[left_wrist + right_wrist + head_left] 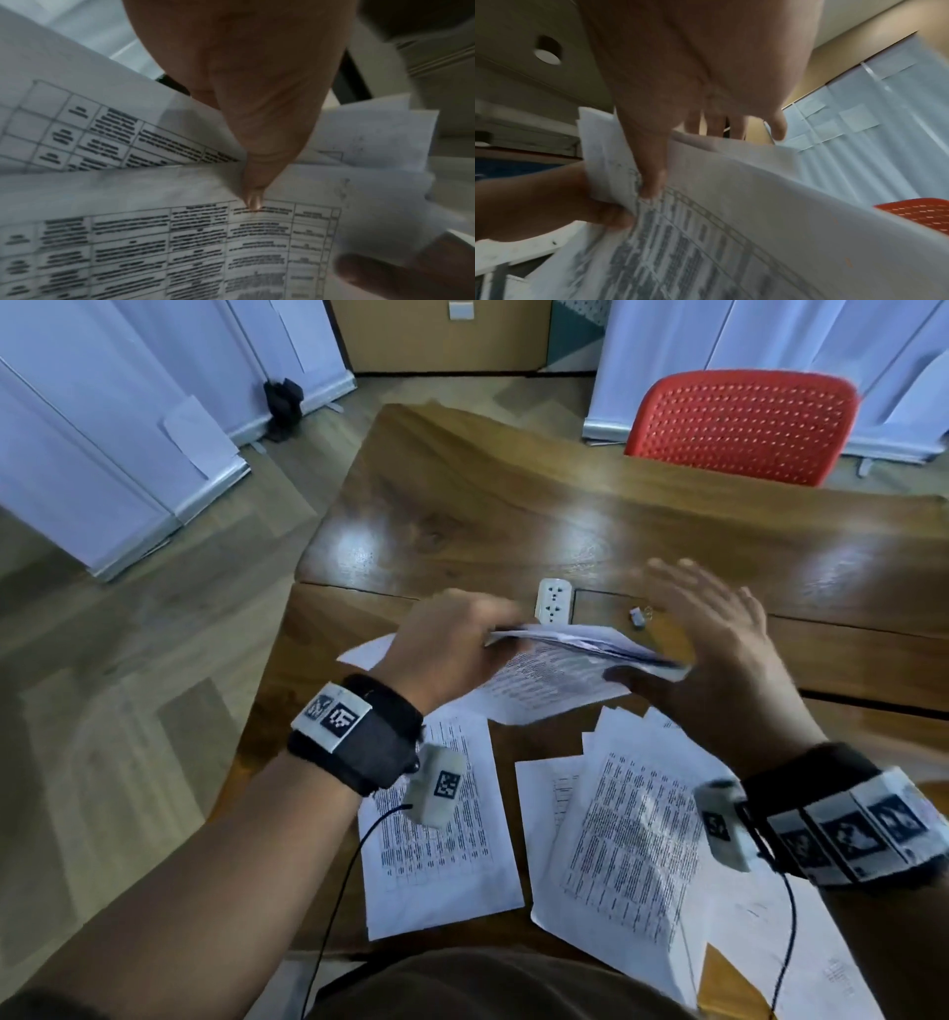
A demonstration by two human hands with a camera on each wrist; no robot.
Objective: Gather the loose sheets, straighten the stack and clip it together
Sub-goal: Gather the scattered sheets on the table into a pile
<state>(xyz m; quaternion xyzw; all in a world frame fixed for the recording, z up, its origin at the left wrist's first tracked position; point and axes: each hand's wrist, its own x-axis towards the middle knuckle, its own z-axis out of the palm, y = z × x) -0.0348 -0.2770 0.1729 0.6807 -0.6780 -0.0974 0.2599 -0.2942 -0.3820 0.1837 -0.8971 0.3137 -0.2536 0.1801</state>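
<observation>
My left hand (452,649) grips the left end of a loose bundle of printed sheets (565,660), held above the wooden table (462,516). In the left wrist view its thumb (253,199) presses on the top sheet (154,243). My right hand (693,629) is at the bundle's right end with fingers spread and straight. Its thumb (652,180) touches a printed sheet (706,253). More loose sheets lie flat near me, one on the left (436,839) and a fanned pile on the right (631,839). A small binder clip (638,617) lies on the table behind the bundle.
A white socket strip (553,600) is set into the table just beyond the held sheets. A red chair (744,423) stands at the table's far side. The table's left edge drops to wooden floor (128,634). White panels line the back.
</observation>
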